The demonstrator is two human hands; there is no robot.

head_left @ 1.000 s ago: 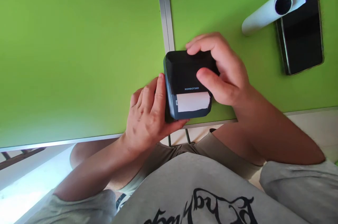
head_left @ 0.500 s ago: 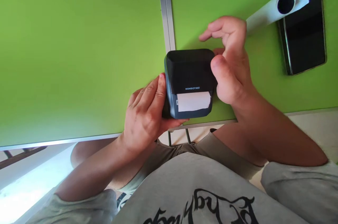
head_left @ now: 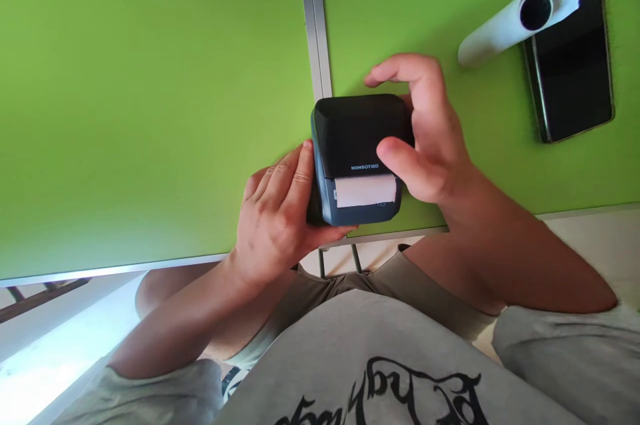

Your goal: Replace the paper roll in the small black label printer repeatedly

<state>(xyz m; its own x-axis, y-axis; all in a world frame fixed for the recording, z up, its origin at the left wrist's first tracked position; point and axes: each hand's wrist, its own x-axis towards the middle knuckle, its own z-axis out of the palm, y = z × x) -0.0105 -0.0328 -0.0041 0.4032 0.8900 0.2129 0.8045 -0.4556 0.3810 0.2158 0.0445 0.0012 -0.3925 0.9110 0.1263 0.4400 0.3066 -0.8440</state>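
— What have you got in your hands?

— A small label printer (head_left: 361,145), a squat block of matte dark plastic with rounded corners and a sloped top. It sits at the near edge of the green table (head_left: 150,91), right by the aluminium strip (head_left: 314,18) that divides the two smooth panels. My left hand (head_left: 277,215) grips its left side — fingers flat up the wall, thumb tucked under the front edge.

— And the right?

— My right hand (head_left: 430,138) wraps the right side of the printer. The thumb presses on the top face near the pale brand lettering, and the fingers arch over the far edge, curled, with the tips lifted a little off the casing.

— Is anything coming out of it?

— A strip of plain white label paper (head_left: 365,190) shows at the front slot, flat and matte against the dark shell.

— What else is on the table?

— Off to the right, well apart from my hands, a white paper roll (head_left: 493,31) with a dark hollow core lies on its side, its end resting over a glossy black phone (head_left: 570,71) that lies flat, screen dark.
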